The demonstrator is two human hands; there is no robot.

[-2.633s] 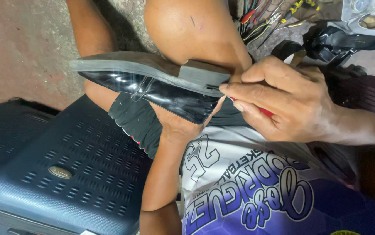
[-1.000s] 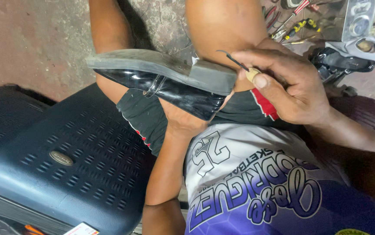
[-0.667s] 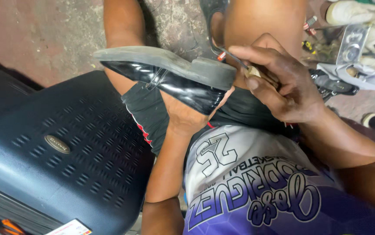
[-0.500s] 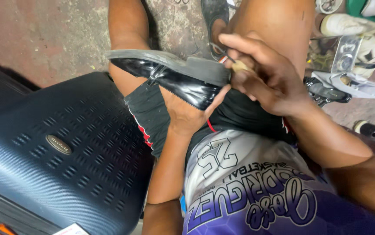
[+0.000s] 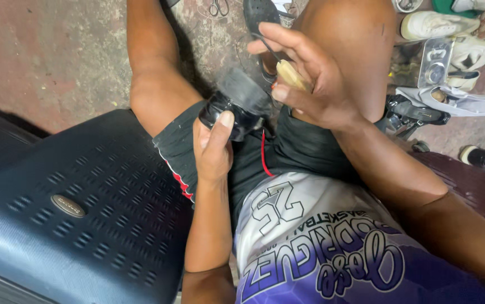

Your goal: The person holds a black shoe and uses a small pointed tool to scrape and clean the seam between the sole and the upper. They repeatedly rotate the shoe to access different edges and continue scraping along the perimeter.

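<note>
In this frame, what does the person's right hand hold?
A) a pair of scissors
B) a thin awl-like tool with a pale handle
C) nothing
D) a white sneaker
B: the right hand pinches a thin tool with a pale handle above the black shoe, which the left hand grips.

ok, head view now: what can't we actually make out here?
- Black shoe: motion-blurred, partly covered by the left hand; sole and heel detail unclear.
- Awl-like tool in the right hand: tip thin, handle mostly hidden by fingers.
- Pale shoes: cut off by top edge.
</note>
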